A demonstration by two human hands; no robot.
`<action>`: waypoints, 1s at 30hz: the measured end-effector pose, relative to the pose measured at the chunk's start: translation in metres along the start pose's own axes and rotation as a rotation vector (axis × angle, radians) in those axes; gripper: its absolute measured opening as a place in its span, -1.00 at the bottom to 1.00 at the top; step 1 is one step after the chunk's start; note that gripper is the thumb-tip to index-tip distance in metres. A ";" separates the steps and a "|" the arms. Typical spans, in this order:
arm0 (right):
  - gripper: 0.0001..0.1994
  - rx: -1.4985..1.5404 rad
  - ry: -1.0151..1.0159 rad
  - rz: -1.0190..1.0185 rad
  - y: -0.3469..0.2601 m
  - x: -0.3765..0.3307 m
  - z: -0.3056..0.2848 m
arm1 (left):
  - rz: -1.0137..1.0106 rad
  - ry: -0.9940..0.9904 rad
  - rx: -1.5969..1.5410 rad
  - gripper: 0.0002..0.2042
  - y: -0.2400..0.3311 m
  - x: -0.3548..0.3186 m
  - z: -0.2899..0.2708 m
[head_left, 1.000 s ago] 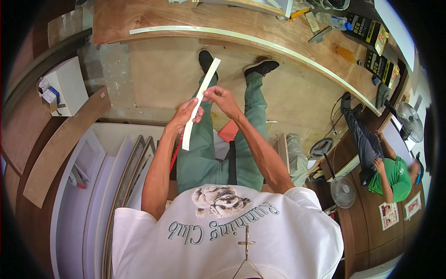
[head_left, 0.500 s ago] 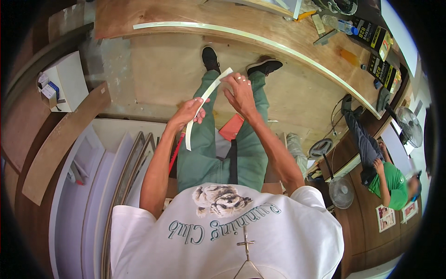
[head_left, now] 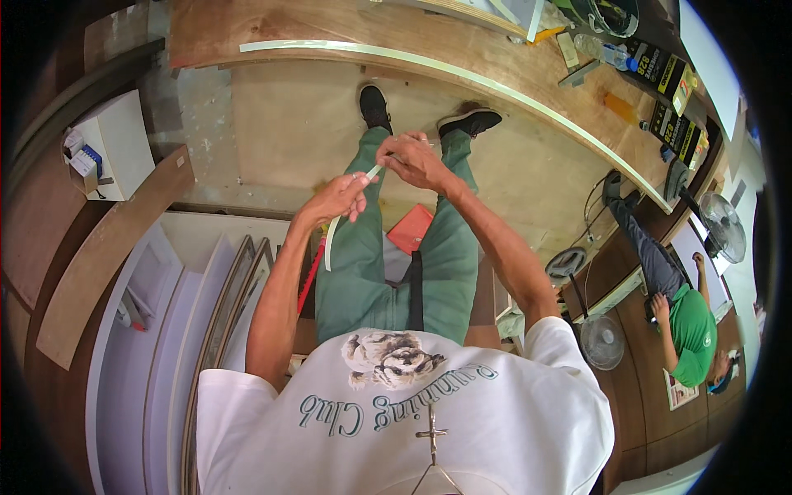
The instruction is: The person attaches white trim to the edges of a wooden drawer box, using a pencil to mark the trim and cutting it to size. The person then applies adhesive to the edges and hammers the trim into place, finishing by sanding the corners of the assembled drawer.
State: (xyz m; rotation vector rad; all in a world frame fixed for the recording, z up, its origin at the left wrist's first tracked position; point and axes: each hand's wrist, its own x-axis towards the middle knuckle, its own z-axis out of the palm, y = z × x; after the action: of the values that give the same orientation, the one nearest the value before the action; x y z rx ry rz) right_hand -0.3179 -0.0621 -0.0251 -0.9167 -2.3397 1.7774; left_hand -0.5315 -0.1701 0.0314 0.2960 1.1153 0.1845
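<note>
From my remote feed: the R hand (head_left: pixel 415 162) has moved onto the upper end of the white strip (head_left: pixel 330 243); half a sec ago that end stuck out free w/ the fingers beside it. Now R fingers look pinched on it, tip hidden. L hand (head_left: pixel 342 198) stays clamped approx mid-strip, R hand at its 2 o'clock, short bit of strip showing betw. them. Tail hangs free toward 6 o'clock, over the green trousers (head_left: pixel 351 289). Strip's also turned, more edge-on to me. My read: it's now held at two pts, so better controlled. Longer pale strip (head_left: pixel 495 85) lies on the wooden worktop (head_left: pixel 462 37), arcing 11 to 3 o'clock, well apart from both hands.
</note>
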 end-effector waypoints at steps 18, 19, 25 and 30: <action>-0.52 0.611 0.334 0.493 -0.007 -0.043 0.008 | 0.121 0.234 -0.269 -0.58 0.019 0.013 0.006; -0.55 0.859 0.403 0.540 -0.013 -0.033 0.011 | 0.112 0.232 -0.265 -0.58 0.022 0.018 0.012; -0.67 1.089 0.709 0.514 -0.029 0.008 -0.019 | 0.454 0.400 -0.252 -0.52 0.054 0.059 0.068; -0.71 1.024 0.748 0.458 -0.020 0.004 -0.072 | 0.605 0.498 -0.144 -0.43 0.081 0.074 0.093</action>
State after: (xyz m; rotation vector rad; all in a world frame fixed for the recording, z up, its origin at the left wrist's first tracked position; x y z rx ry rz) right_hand -0.3016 -0.0015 0.0158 -1.5300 -0.6511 1.8909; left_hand -0.4153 -0.0852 0.0326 0.4686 1.4687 0.9098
